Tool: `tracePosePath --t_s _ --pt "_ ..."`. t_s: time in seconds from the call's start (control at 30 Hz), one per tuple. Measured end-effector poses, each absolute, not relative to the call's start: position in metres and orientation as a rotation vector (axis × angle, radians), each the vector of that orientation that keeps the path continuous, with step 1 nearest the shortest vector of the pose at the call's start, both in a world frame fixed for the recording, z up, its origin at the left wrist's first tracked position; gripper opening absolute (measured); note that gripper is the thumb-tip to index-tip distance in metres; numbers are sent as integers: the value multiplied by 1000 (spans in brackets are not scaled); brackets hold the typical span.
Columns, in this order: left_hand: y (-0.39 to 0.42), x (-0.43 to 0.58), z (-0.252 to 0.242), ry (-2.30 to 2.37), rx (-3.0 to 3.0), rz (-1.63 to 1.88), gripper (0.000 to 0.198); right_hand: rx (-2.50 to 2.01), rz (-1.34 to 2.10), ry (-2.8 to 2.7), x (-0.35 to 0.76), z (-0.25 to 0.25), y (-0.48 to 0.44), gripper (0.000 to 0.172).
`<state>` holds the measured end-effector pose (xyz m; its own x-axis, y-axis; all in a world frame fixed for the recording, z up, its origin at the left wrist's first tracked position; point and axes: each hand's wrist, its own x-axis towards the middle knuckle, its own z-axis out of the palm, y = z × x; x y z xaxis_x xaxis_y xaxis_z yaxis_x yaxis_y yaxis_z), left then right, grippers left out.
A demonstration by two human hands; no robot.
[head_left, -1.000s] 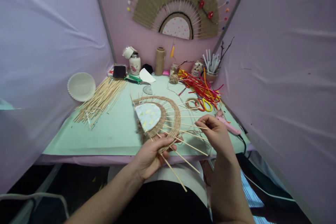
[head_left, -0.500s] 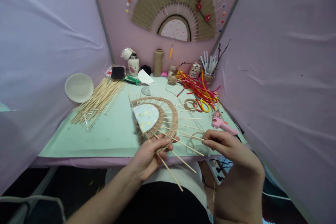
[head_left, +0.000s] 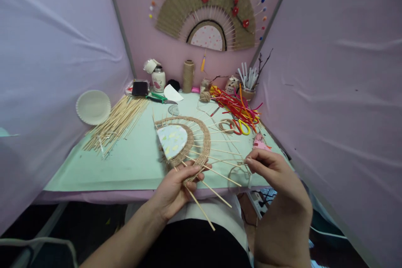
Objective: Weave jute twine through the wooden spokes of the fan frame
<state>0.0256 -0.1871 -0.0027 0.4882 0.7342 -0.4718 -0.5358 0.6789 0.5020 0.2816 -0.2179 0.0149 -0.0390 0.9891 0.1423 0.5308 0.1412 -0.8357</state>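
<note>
A half-round woven fan [head_left: 206, 140] of brown twine on thin wooden sticks is tilted above the table's front edge. Its middle is a pale half-circle [head_left: 172, 140] with a yellow-green pattern. My left hand [head_left: 176, 188] is closed on the fan's lower end, thumb on top, with bare sticks poking out below and to the right. Off to the right, my right hand [head_left: 271, 171] pinches a strand of twine [head_left: 226, 160] that runs to the fan's outer band. Loose loops of this twine hang under the right fingertips.
Behind lie wooden sticks [head_left: 114, 123], green-handled pruners [head_left: 157, 97], a twine spool [head_left: 188, 76] and red-and-yellow pipe cleaners [head_left: 237, 106]. Scissors [head_left: 243, 127] and a pink glue gun [head_left: 260, 143] sit at right. A finished fan [head_left: 176, 12] hangs on the back wall.
My right hand has moved slightly up and right, away from the stick tips, drawing the twine out from the fan. My left hand keeps its hold; the view has shifted slightly.
</note>
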Motion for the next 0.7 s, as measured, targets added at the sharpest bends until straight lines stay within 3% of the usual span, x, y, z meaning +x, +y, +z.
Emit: tracePosePath --t_s 0.13,0.4,0.7 --pt "-188 25 -3 700 283 780 15 -1500 812 -1707 280 13 -214 32" --pt "-192 20 -8 676 279 758 12 -1518 415 -1454 257 -14 -185 31" --pt "-190 14 -11 368 160 618 35 -1643 486 -1535 263 -8 -189 42"
